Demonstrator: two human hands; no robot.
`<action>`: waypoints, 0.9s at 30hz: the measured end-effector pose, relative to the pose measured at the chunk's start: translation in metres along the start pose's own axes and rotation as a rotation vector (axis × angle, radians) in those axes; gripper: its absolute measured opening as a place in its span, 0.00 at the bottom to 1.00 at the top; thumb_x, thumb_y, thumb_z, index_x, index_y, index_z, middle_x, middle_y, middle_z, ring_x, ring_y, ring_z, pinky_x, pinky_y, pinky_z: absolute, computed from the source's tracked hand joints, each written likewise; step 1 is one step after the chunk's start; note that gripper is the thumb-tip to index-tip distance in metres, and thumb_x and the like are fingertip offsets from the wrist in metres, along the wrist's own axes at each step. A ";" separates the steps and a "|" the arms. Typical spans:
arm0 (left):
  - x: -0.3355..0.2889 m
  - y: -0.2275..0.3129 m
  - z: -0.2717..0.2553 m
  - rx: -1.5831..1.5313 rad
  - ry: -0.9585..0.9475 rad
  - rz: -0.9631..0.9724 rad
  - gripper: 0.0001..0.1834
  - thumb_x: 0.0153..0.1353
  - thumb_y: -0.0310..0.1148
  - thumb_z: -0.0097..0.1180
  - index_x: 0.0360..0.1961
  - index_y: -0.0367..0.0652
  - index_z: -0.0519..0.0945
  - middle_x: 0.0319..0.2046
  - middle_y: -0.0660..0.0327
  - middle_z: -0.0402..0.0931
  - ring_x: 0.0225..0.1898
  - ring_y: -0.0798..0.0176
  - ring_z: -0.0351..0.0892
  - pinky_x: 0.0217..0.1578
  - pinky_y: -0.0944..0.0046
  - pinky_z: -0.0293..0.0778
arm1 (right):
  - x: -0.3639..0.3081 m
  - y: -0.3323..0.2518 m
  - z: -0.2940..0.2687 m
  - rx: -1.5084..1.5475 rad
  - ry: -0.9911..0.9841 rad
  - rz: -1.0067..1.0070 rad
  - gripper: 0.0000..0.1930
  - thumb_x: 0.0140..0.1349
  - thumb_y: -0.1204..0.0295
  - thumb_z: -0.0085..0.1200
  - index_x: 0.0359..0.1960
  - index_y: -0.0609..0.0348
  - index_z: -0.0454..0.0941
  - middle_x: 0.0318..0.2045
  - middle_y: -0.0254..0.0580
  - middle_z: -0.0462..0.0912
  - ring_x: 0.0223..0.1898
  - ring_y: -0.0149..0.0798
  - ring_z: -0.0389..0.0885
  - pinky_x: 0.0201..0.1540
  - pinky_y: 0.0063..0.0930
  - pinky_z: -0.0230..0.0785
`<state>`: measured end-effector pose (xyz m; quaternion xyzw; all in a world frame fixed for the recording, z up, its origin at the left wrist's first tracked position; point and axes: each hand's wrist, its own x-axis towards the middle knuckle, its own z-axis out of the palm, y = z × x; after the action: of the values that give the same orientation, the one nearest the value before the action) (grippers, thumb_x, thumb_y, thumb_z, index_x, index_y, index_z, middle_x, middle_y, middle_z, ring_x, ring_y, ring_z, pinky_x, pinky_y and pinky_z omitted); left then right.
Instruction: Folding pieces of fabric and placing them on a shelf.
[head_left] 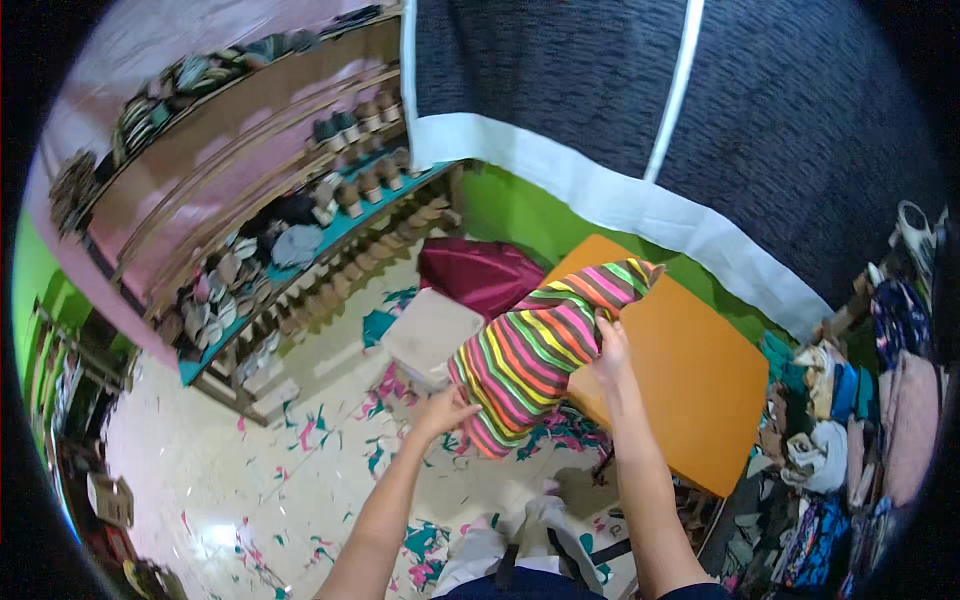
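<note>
A piece of striped fabric (535, 345) in orange, yellow, green, pink and dark bands is stretched between my two hands in the air. My left hand (445, 412) pinches its lower left edge. Up at the right edge, my right hand (610, 345) grips the cloth, with part of the fabric bunched beyond it toward the far right. The cloth hangs in front of an orange tabletop (690, 370) and a pale grey stool (432, 330), hiding part of each.
Shoe lasts and shoes fill a wooden rack (350, 235) at the left. Maroon material (480, 275) lies by the green wall. Teal and pink scraps (310, 430) litter the floor. Folded fabrics (820, 460) pile up at the right. A dark curtain (560, 80) hangs behind.
</note>
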<state>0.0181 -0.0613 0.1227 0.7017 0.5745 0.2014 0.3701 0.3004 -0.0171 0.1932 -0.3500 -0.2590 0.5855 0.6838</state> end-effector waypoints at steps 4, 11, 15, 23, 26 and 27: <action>0.052 0.048 0.063 -0.035 -0.043 0.080 0.26 0.50 0.44 0.57 0.46 0.37 0.71 0.27 0.54 0.76 0.32 0.53 0.76 0.34 0.59 0.71 | 0.016 -0.044 -0.063 -0.032 -0.048 -0.083 0.13 0.62 0.74 0.40 0.48 0.55 0.66 0.43 0.36 0.75 0.43 0.33 0.74 0.47 0.30 0.68; 0.100 0.137 0.190 0.310 0.242 0.157 0.35 0.46 0.52 0.59 0.48 0.36 0.67 0.49 0.44 0.61 0.51 0.45 0.61 0.51 0.49 0.58 | 0.034 -0.116 -0.233 -0.114 0.223 -0.118 0.16 0.61 0.75 0.42 0.52 0.56 0.64 0.45 0.39 0.73 0.45 0.35 0.73 0.49 0.33 0.67; 0.137 0.162 0.230 0.340 0.165 0.355 0.42 0.44 0.54 0.59 0.55 0.39 0.62 0.55 0.43 0.54 0.54 0.42 0.57 0.54 0.48 0.54 | 0.044 -0.131 -0.300 -0.053 0.430 -0.256 0.13 0.61 0.75 0.42 0.48 0.59 0.67 0.42 0.39 0.75 0.44 0.36 0.74 0.48 0.31 0.67; 0.159 0.215 0.250 0.440 0.373 -0.054 0.43 0.46 0.46 0.58 0.60 0.38 0.55 0.54 0.41 0.56 0.59 0.41 0.49 0.57 0.44 0.47 | 0.015 -0.112 -0.384 -0.143 0.646 0.378 0.06 0.59 0.68 0.45 0.24 0.48 0.66 0.12 0.26 0.61 0.09 0.23 0.52 0.07 0.17 0.40; 0.156 0.189 0.268 0.306 0.642 -0.151 0.39 0.48 0.41 0.57 0.58 0.34 0.57 0.53 0.41 0.59 0.58 0.41 0.53 0.57 0.48 0.51 | -0.016 -0.062 -0.398 -0.171 0.655 0.544 0.10 0.55 0.60 0.52 0.30 0.51 0.69 0.23 0.27 0.73 0.24 0.26 0.70 0.27 0.25 0.64; 0.156 0.185 0.268 0.316 0.643 -0.153 0.39 0.48 0.41 0.57 0.58 0.34 0.57 0.53 0.41 0.59 0.58 0.41 0.53 0.57 0.48 0.51 | -0.021 -0.048 -0.387 -0.231 0.577 0.523 0.10 0.56 0.61 0.52 0.29 0.52 0.70 0.23 0.27 0.73 0.24 0.27 0.70 0.30 0.26 0.64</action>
<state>0.3690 -0.0019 0.0666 0.6060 0.7364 0.2923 0.0715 0.6220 -0.1085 -0.0081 -0.6286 -0.0230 0.5845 0.5125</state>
